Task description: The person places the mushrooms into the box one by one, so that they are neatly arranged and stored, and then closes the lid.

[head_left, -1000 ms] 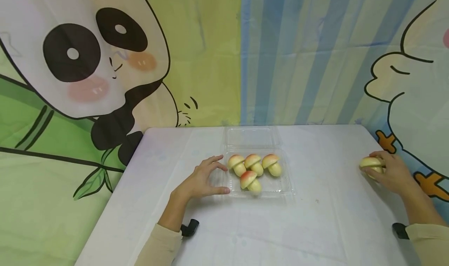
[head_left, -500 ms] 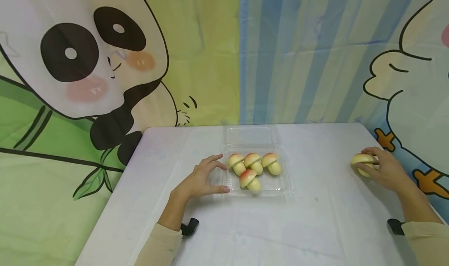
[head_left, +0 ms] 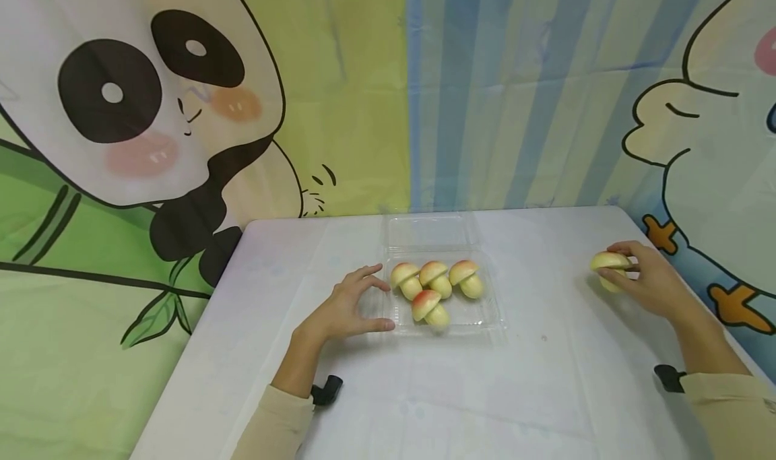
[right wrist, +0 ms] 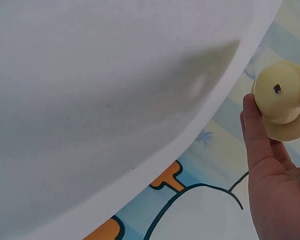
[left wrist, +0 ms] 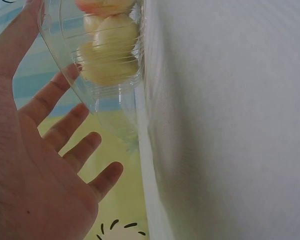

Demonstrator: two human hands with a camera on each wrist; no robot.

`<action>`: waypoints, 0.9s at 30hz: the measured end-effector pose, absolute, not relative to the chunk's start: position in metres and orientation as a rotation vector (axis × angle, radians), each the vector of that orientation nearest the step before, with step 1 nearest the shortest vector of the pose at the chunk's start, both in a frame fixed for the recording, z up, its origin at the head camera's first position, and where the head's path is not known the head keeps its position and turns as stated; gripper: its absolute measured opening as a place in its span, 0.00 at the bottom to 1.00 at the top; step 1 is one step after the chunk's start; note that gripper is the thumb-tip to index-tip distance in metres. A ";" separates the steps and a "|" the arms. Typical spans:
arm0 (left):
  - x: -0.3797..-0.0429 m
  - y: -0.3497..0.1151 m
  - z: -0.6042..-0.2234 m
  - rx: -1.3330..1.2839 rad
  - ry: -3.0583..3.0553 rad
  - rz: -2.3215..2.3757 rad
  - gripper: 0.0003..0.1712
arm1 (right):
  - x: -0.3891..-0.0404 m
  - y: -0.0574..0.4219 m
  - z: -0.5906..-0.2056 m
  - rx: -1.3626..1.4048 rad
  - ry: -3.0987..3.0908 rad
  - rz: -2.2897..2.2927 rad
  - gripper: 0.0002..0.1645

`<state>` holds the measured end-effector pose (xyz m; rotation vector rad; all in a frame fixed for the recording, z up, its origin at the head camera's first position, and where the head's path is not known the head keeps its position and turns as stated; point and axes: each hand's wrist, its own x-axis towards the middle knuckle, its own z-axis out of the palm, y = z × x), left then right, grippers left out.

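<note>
On the right side of the head view, my right hand [head_left: 655,283] pinches a pale yellow toy mushroom [head_left: 609,262] between thumb and fingers. The right wrist view shows the underside of that mushroom's stem [right wrist: 278,97], with a small dark spot. My left hand [head_left: 342,310] is at the left side of a clear plastic clamshell box [head_left: 469,322], thumb and fingers spread, fingertips right at its wall. Several toy mushrooms with red-tinged caps lie inside, one [head_left: 432,310] in front of the others. In the left wrist view the box wall [left wrist: 75,30] overlaps the fingertips.
The box's lid [head_left: 429,232] lies folded back toward the rear of the white-covered table [head_left: 539,392]. Behind the table hangs a printed cloth [head_left: 345,96] with a panda and stripes. Each wrist carries a black camera mount, as at the left wrist [head_left: 327,390].
My right hand has moved left from the table's right edge, carrying the mushroom with it. My left hand stays at the box. The head view has shifted slightly.
</note>
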<state>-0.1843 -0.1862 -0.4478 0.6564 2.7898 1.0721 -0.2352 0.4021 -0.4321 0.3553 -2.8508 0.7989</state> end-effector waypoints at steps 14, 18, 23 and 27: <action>-0.184 -0.186 -0.448 0.661 2.791 1.074 0.42 | -0.233 0.368 -0.427 0.380 -2.801 0.905 0.32; -0.185 -0.186 -0.448 0.668 2.797 1.068 0.42 | -0.232 0.361 -0.426 0.389 -2.787 0.949 0.32; -0.185 -0.186 -0.447 0.674 2.792 1.065 0.42 | -0.232 0.351 -0.427 0.404 -2.764 0.983 0.30; -0.185 -0.187 -0.446 0.662 2.794 1.056 0.41 | -0.233 0.341 -0.429 0.420 -2.748 1.017 0.30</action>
